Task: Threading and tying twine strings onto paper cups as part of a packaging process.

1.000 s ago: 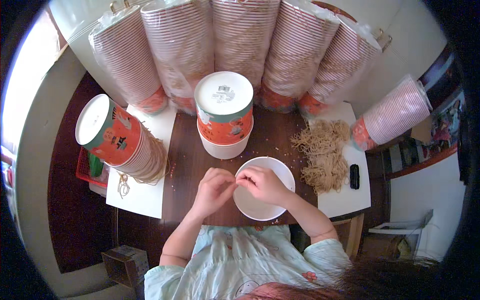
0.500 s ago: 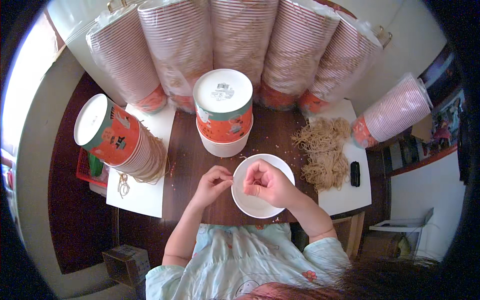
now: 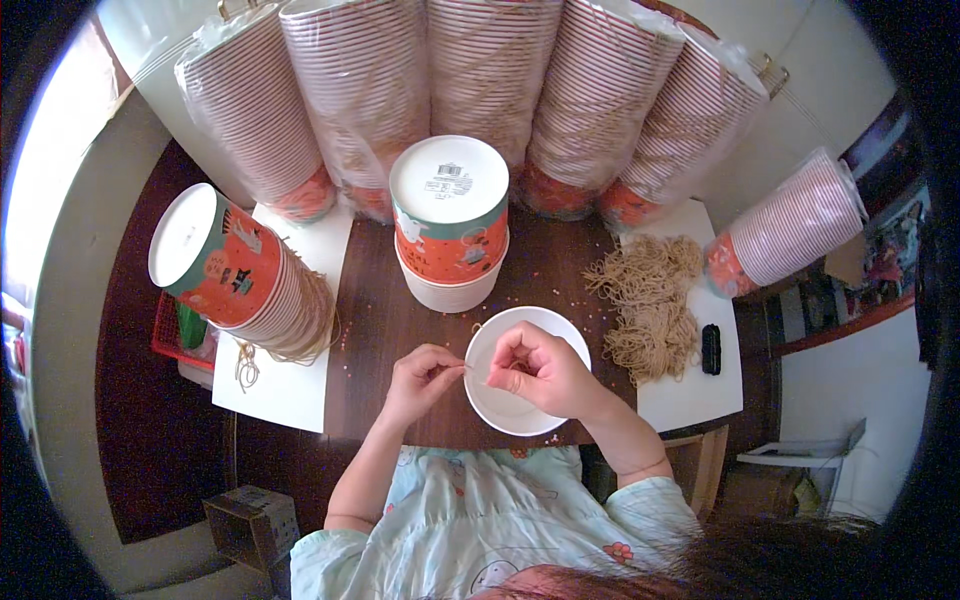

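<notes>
Item: white paper bowl (image 3: 510,405), near centre of the counter (image 3: 380,310). I am judging it light, thin-walled, easily crushed; best gripped at the rim. My right hand (image 3: 540,368) is resting over it, my left hand (image 3: 425,375) is just left; both are pinching a thin elastic band (image 3: 468,370).

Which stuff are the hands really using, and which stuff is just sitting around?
In use:
left hand and right hand, pinching a thin string between them
white bowl
string pile

Lying about:
wrapped cup stacks
upside-down cup stack
small black thing
cardboard box
</notes>
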Available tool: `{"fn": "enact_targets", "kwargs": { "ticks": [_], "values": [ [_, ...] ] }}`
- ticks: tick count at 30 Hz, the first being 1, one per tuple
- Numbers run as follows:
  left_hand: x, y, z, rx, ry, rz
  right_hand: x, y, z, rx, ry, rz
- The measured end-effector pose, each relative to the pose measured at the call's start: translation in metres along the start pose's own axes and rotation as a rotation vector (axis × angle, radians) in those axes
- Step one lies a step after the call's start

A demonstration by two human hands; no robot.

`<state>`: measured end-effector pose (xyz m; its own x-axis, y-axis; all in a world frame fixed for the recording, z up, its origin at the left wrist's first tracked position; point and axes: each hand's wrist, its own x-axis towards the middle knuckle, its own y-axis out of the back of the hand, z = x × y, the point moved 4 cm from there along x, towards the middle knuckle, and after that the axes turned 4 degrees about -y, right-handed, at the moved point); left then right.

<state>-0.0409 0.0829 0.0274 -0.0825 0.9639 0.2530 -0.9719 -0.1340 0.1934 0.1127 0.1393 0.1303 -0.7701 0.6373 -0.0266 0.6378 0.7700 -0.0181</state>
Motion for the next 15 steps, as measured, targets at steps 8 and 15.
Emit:
{"fn": "enact_targets", "kwargs": {
  "ticks": [8,15],
  "values": [
    [0.004,0.001,0.016,0.308,-0.177,0.044,-0.007,0.0,-0.005,0.208,-0.034,-0.039],
    [0.001,-0.003,0.009,0.292,-0.194,0.06,-0.017,0.003,-0.003,0.248,-0.06,-0.078]
  ]
}}
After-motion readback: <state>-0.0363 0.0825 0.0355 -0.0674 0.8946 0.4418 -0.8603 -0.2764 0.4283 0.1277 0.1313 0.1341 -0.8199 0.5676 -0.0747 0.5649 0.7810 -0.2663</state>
